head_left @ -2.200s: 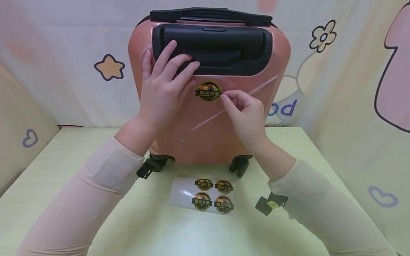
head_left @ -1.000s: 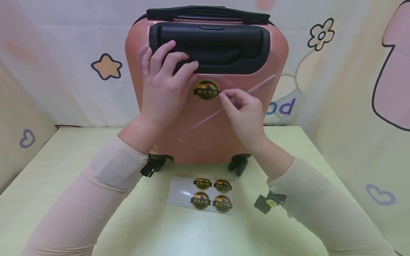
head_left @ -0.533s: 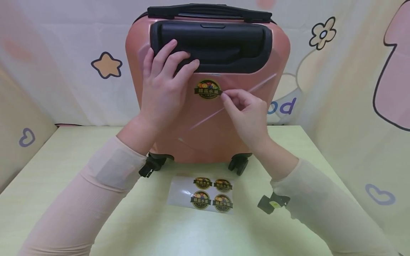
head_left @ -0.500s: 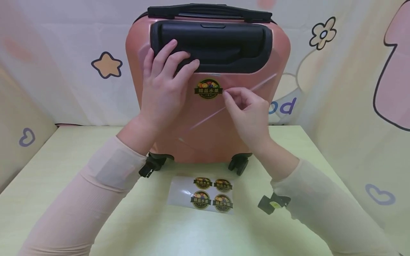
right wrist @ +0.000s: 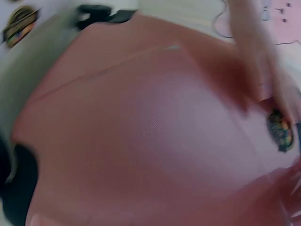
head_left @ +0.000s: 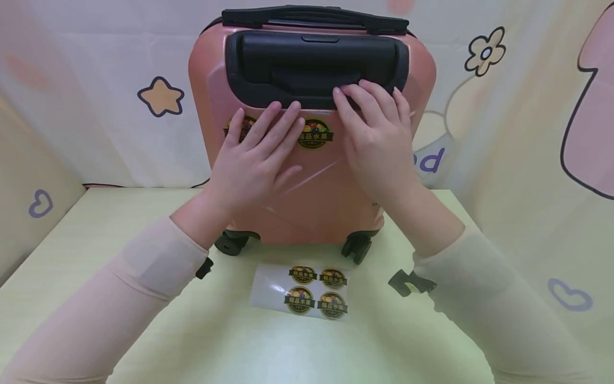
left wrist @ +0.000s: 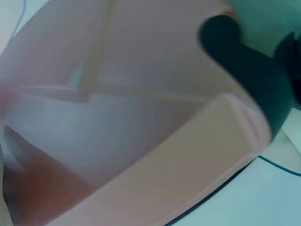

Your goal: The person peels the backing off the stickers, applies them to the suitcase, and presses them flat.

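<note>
Here's the round sticker point(head_left: 317, 135), up on the pink front of the suitcase point(head_left: 312, 208), just below the black panel point(head_left: 318, 58), and its left edge is tucked behind the left hand's point(head_left: 254, 168) forefinger! Those left fingers are stretched nearly straight and slightly spread, pointing up, pinching nothing, the thumb sticking out below the sticker; whether the tips press the surface, I can't tell. And look between them: a second sticker point(head_left: 247, 125), further left, partly covered by the little finger. Over to the right hand point(head_left: 379, 133), its fingers loosely bent and apart, gripping nothing, tips over the panel's lower right part, just right of and above the first sticker, clear of its print. The right wrist view catches a sticker at its edge, close to blurred fingers; the left wrist view gives blurred suitcase and a dark wheel. Up top runs the black carrying handle point(head_left: 314, 18), and down below the suitcase stands on wheels point(head_left: 357, 248) on the pale table point(head_left: 307, 352). In front of it lies a white sheet point(head_left: 266, 288) bearing four matching stickers, well below both hands. Behind it all, a pale curtain point(head_left: 110, 133) shows a star point(head_left: 161, 96) and a flower point(head_left: 485, 52).
</note>
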Demonstrator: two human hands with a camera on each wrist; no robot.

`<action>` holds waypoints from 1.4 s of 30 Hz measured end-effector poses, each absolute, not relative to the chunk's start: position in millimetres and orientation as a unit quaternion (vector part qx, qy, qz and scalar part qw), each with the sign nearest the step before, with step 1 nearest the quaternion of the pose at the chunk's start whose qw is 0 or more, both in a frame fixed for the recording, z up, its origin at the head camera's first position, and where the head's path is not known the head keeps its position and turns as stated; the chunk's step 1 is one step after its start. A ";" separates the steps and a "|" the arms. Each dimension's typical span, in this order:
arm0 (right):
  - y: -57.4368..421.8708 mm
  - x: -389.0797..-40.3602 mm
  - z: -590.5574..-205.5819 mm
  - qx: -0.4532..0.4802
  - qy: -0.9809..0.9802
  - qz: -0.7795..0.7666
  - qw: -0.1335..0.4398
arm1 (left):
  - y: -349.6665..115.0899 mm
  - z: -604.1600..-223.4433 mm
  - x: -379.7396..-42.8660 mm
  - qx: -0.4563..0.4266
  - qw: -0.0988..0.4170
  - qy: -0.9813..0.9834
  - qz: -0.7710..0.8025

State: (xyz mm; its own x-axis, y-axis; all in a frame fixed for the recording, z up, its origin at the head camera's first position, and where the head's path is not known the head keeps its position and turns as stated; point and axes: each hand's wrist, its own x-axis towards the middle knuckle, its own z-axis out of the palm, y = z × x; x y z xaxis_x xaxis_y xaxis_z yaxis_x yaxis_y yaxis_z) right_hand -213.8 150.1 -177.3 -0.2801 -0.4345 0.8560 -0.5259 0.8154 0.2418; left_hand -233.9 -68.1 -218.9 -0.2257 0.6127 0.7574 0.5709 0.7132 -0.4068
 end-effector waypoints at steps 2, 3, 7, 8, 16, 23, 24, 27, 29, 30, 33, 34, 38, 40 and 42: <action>147.6 -215.0 -177.5 0.299 -0.796 0.046 0.524 | -68.8 -224.1 -235.5 -0.369 0.484 -0.793 0.032; 146.6 -215.5 -177.2 0.299 -0.794 0.049 0.527 | -68.6 -225.9 -236.5 -0.362 0.481 -0.797 0.033; 145.7 -216.2 -177.6 0.297 -0.793 0.061 0.529 | -66.3 -231.2 -239.3 -0.353 0.481 -0.801 0.040; 145.9 -216.2 -178.0 0.295 -0.794 0.066 0.527 | -65.3 -232.7 -239.9 -0.352 0.483 -0.801 0.043; 143.1 -216.6 -178.8 0.297 -0.797 0.068 0.521 | -66.3 -253.2 -239.3 -0.377 0.460 -0.799 0.094; 143.2 -215.4 -179.2 0.296 -0.803 0.065 0.513 | -68.2 -256.1 -236.0 -0.413 0.456 -0.782 0.097; 143.4 -215.2 -179.3 0.296 -0.802 0.065 0.514 | -67.6 -253.7 -235.0 -0.411 0.458 -0.782 0.095; 144.7 -215.5 -179.6 0.294 -0.799 0.065 0.520 | -61.6 -242.0 -231.8 -0.396 0.462 -0.789 0.082; 143.6 -216.5 -180.9 0.293 -0.796 0.065 0.526 | -56.4 -235.4 -230.4 -0.377 0.465 -0.797 0.075; 144.0 -216.9 -181.3 0.293 -0.794 0.065 0.528 | -52.3 -232.7 -230.1 -0.369 0.465 -0.801 0.074; 144.6 -217.7 -182.5 0.295 -0.791 0.065 0.532 | -43.6 -231.8 -230.2 -0.349 0.455 -0.815 0.081; 144.3 -217.9 -182.7 0.297 -0.790 0.065 0.533 | -42.3 -233.0 -229.7 -0.344 0.450 -0.820 0.085; 142.7 -218.5 -182.9 0.300 -0.788 0.065 0.533 | -41.8 -238.9 -228.3 -0.336 0.441 -0.826 0.101; 142.6 -218.4 -182.9 0.297 -0.790 0.064 0.532 | -42.4 -241.2 -228.1 -0.337 0.439 -0.825 0.116; 143.2 -218.1 -183.1 0.294 -0.792 0.064 0.531 | -42.6 -244.3 -228.5 -0.342 0.439 -0.821 0.130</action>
State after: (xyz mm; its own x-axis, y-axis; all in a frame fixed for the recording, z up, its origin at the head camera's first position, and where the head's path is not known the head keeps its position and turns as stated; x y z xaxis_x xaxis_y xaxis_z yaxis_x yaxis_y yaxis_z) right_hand -218.1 143.2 -183.1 -0.2631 -0.3985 0.8786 -0.5343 0.8185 0.2112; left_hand -228.5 -42.6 -244.3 -0.3813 0.6753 0.6313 0.4471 0.7324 -0.5135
